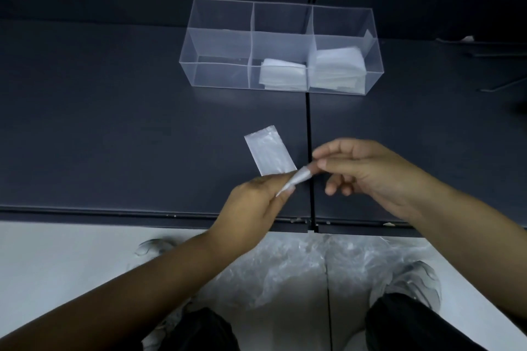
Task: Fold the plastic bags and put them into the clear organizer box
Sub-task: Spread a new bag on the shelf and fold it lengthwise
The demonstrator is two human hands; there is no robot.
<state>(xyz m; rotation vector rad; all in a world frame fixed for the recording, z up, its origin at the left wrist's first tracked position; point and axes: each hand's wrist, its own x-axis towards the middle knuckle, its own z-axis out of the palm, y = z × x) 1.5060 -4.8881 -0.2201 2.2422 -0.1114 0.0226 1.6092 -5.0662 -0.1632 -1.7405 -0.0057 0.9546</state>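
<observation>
Pinching a narrow folded strip of clear plastic bag [296, 179] between both hands, we hold it just above the dark grey bench [114, 122], close to the front edge and beside the black seam [309, 128] that runs from front to back. Our left hand [256, 196] grips the strip's lower end with fingers curled round it, while our right hand [370, 171] nips the upper end between thumb and forefinger, its other fingers loosely bent and touching nothing. The strip slants upward from left to right. Just beyond the left hand, a flat folded rectangle of clear plastic bag [269, 151] lies on the bench, slightly tilted, its near corner next to the strip; we cannot tell whether the two touch. Toward the back edge stands the clear acrylic organizer box [216, 45], long and split into three compartments side by side. Its middle compartment holds a low stack of folded bags [282, 74], and its right compartment a taller stack of folded bags [336, 65] reaching about halfway up the wall. Below the front edge, on the pale floor [57, 251], a crumpled heap of clear plastic bags [299, 268] sits between our feet, with a grey shoe [410, 285] at its right side.
</observation>
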